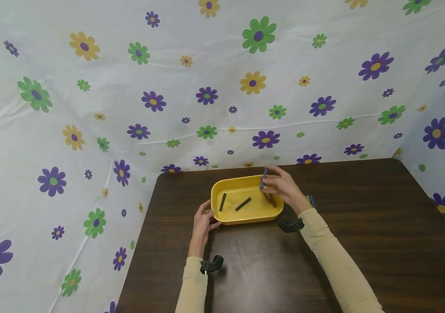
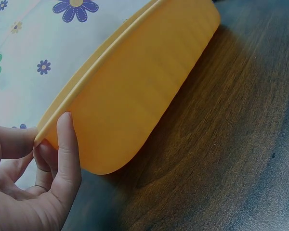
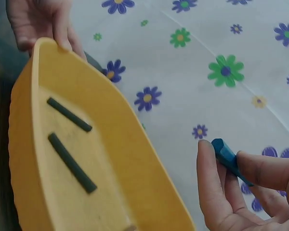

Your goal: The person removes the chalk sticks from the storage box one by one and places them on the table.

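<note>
A yellow oblong tub with rounded ends stands on the dark table. My left hand grips its left end; in the left wrist view the thumb and fingers pinch the rim. Two dark green sticks lie apart on the tub's floor. Some brown sticks lie at the right end, partly behind my right hand. Over that end, the right hand pinches a short blue stick between thumb and fingers, raised above the rim. It looks like a stick of modelling clay.
Just past the right wrist, green and blue pieces show on the table, mostly hidden by the arm. The brown wood-grain table reaches back to a white flowered cloth that hangs behind and at both sides.
</note>
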`<state>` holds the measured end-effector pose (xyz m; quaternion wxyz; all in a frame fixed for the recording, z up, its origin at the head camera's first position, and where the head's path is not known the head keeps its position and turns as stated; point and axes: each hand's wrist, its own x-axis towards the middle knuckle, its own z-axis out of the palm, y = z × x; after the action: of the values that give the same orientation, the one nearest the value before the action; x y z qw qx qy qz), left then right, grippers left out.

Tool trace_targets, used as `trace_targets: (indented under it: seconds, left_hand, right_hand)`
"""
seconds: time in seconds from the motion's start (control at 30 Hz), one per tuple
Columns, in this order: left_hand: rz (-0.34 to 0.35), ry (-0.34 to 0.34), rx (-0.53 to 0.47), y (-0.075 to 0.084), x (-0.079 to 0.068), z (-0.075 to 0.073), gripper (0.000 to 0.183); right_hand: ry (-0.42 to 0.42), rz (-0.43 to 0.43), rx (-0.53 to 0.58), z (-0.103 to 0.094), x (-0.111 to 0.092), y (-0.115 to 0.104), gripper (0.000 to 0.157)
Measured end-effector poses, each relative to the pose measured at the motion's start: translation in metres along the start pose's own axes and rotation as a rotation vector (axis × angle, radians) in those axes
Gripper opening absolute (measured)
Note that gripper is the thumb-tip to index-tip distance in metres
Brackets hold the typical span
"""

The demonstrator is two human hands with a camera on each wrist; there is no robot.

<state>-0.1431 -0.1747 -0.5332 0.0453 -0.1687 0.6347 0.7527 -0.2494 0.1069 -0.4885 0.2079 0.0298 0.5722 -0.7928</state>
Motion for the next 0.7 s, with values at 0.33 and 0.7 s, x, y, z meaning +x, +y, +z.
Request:
trace_targets:
  seconds: [0.33,0.7]
  left_hand:
    - [-0.006,-0.011,0.007,0.004,-0.002,0.001,0.047]
    - [-0.005,-0.008,0.004,0.003,-0.002,0.001,0.047]
  right_hand:
    - [0.016,-0.015,-0.047,-0.034,-0.015,0.006,0.062]
    - [0.019,-0.008,-0.088,-0.075,-0.027,0.008,0.061]
